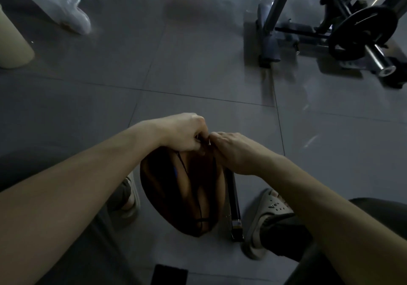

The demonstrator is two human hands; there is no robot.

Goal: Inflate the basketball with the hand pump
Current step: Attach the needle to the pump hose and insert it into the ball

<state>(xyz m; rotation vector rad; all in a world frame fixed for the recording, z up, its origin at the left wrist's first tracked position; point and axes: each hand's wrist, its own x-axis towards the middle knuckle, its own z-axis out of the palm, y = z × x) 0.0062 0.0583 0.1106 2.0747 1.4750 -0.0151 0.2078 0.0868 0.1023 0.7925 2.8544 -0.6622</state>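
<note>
Fingers [198, 141] of my left hand [182, 133] and right hand [233, 150] pinch a small pale bit [209, 143], needle I guess, atop the basketball [182, 194] on the floor [198, 82]. I'd push it in straight, gently.

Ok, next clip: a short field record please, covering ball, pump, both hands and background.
ball: basketball, sagging, on the tiled floor
pump: black hand pump beside the ball; thin black hose crosses the ball
left hand: pinches the hose end at the ball's top
right hand: fingers curled there; held item unclear
background: plastic bag, weight plate
</note>
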